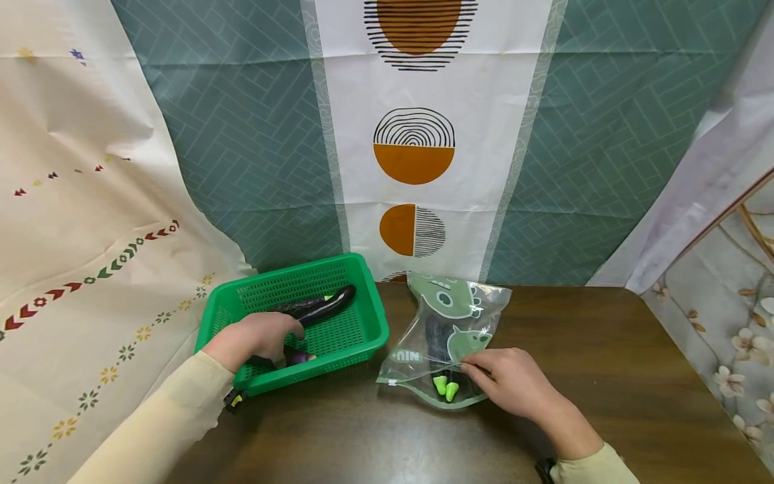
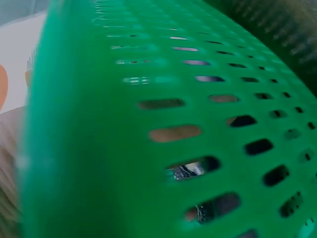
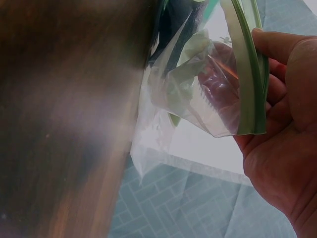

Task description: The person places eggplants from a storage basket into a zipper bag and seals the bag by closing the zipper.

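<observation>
Teal and white cloth (image 1: 242, 134) hangs beyond the left hand (image 1: 266, 336) and the right hand (image 1: 514, 380), and we see a brown table (image 1: 580, 376) beneath them. Around the left hand sits a green basket (image 1: 373, 306); its slotted wall fills our left wrist view. Just left of the right hand lies a clear bag (image 1: 399, 336) with green prints, its zip edge on the near side. The right hand pinches that edge between thumb and fingers. The left hand reaches down into the basket with bent fingers, though we cannot tell whether it grips anything. Dark eggplants (image 1: 331, 307) lie in the basket just beyond the left hand, and we spot a purple end (image 1: 299, 357) beside its fingers. Two more eggplants show inside the bag, their green caps (image 1: 451, 391) left of the right hand. Smallest, we find a white slider (image 1: 392, 382) at the bag's corner farthest from the right hand's fingers.
</observation>
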`<state>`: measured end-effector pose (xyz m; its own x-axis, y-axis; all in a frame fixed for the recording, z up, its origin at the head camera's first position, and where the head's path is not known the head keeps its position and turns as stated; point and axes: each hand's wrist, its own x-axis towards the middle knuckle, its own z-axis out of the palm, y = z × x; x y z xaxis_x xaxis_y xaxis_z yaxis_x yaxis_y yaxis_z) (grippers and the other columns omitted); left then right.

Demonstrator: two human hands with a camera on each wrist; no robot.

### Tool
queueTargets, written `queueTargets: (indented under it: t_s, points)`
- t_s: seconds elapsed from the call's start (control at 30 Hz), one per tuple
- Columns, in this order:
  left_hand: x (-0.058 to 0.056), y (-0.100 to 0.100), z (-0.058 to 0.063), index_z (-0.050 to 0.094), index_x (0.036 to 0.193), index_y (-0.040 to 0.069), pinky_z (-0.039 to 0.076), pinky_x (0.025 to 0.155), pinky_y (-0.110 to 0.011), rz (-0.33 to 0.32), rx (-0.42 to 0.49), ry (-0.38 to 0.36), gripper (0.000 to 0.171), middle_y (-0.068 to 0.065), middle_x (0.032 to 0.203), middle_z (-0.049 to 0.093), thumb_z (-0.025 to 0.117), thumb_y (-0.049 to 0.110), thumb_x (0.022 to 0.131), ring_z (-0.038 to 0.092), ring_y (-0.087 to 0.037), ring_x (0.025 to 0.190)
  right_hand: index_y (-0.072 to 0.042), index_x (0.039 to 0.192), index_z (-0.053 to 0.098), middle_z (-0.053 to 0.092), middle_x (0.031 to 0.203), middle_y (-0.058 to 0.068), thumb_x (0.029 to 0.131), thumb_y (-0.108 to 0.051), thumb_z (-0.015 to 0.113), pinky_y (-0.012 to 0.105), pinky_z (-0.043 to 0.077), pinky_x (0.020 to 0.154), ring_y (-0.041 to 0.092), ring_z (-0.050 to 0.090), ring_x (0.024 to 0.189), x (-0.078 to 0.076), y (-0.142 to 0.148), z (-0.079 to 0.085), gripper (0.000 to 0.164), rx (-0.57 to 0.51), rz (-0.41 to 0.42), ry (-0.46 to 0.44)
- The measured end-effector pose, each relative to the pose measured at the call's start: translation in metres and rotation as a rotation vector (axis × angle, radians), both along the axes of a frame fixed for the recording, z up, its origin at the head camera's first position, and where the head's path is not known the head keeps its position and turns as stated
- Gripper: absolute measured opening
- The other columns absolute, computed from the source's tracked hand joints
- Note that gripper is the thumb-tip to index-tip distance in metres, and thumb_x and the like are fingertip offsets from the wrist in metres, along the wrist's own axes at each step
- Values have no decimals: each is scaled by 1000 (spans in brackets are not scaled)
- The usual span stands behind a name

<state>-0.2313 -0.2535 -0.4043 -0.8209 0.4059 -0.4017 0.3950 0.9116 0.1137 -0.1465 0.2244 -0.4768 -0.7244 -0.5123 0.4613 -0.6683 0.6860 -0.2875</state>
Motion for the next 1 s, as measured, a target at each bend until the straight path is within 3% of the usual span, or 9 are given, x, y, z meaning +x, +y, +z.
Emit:
queueTargets:
  t_s: [0.17,0.33,0.7,0.9,1.0]
  points:
    - [-1,-1,-7,77,137,11,61,86,-48,6,-26,-21,59,-9,130,76,95,-1,82,62,-23,97,-23,107,87,82,97,-14,103,-20,82,38,63,71,3,76,84,0,0,1,7,1,-1,-13]
    - [-1,-1,-11,77,137,11,59,83,-46,14,-44,-21,59,-10,131,75,92,-7,83,61,-22,95,-22,106,87,82,97,-14,102,-18,82,38,63,71,3,76,84,1,0,0,8,-2,-5,-5]
    - [-2,-5,-12,78,134,11,51,73,-40,-3,-79,-10,59,-7,125,76,95,-7,80,55,-24,89,-23,106,87,82,97,-14,102,-18,82,38,63,71,2,76,84,1,0,1,8,-3,-8,-10]
    - [-3,-9,-16,78,132,11,54,74,-40,-2,-104,-9,61,-6,126,75,100,-4,77,57,-22,90,-22,106,87,82,97,-14,103,-19,82,38,63,71,3,76,84,1,0,0,7,2,-5,-8]
    - [-3,-10,-18,79,126,12,56,74,-41,-9,-97,-3,57,-3,117,76,100,-4,76,58,-21,88,-22,106,87,82,96,-14,102,-18,82,39,63,71,3,76,84,1,0,0,7,2,-3,-2]
